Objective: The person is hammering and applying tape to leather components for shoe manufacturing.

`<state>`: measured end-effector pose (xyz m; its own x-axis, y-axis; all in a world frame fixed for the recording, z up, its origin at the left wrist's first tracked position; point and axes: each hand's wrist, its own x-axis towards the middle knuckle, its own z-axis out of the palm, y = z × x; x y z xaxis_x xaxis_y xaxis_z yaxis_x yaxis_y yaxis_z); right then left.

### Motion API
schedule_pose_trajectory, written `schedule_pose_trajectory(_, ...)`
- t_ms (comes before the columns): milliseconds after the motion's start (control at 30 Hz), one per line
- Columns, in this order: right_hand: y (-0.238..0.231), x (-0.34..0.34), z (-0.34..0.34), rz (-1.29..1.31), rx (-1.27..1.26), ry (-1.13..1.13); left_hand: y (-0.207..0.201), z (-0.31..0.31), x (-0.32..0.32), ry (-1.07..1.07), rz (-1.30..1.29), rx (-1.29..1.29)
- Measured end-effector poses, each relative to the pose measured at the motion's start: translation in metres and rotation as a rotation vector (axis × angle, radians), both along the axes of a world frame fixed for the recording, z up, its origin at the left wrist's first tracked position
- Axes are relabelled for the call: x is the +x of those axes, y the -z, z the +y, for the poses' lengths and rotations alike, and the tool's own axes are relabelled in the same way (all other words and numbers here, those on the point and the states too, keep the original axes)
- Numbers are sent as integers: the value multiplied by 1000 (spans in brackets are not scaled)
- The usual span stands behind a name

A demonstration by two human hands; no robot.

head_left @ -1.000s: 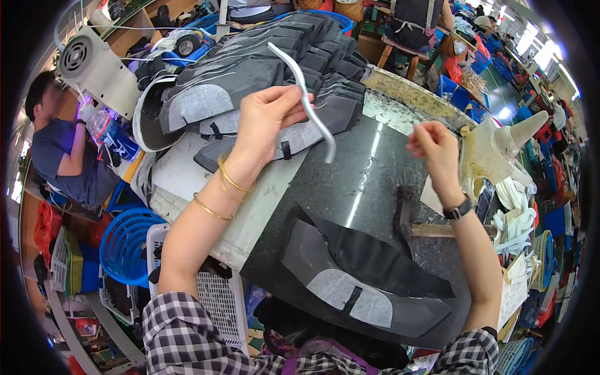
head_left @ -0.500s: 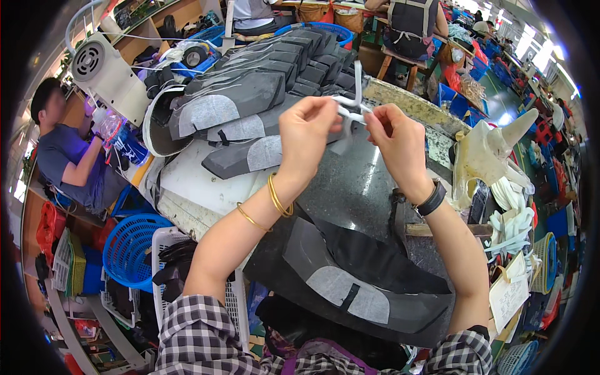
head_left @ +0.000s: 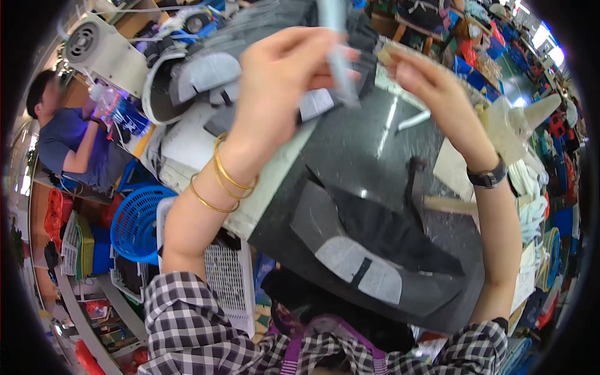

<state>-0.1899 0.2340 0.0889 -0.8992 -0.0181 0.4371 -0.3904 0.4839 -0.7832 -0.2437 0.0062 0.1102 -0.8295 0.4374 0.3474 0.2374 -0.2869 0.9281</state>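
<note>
My left hand point(head_left: 275, 94) is raised over the work surface, its fingers closed on a pale white strip point(head_left: 339, 69) that is smeared by motion. To its right, my right hand point(head_left: 440, 97) reaches up and leftward with stretched fingers, apart from the strip; the fingertips are blurred. A short white strip piece point(head_left: 414, 120) lies on the dark glossy surface point(head_left: 369, 147) below that hand. Nearer to me is a dark grey curved shoe-upper piece point(head_left: 312, 209) with a light grey patch point(head_left: 359, 269) and a small black tab.
Stacked dark upper pieces point(head_left: 262, 31) fill the far left of the table. Beside them stands a beige machine point(head_left: 103, 53). A translucent plastic form point(head_left: 509, 128) and white strips point(head_left: 528, 187) are at right. A blue basket point(head_left: 140, 222) sits lower left; another person point(head_left: 75, 134) works beyond.
My hands have moved apart: the left nearer and leftward with a pale strip, the right rightward, away from the strips. A white piece now shows on the dark surface. The view has shifted.
</note>
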Motion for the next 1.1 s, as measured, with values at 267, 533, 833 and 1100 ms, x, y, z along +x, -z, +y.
schedule_pose_trajectory(267,-79,110,-61,-905,-402,-191,54,-62,82,374,1534,-809)
schedule_pose_trajectory(533,30,140,-96,-1363,-231,-212,132,-96,139,229,1091,-942)
schedule_pose_trajectory(833,66,125,-115,-1097,-223,-106,152,-105,142,178,906,-818)
schedule_pose_trajectory(1100,71,132,-110,-1081,-288,-95,145,-101,136,248,994,-872)
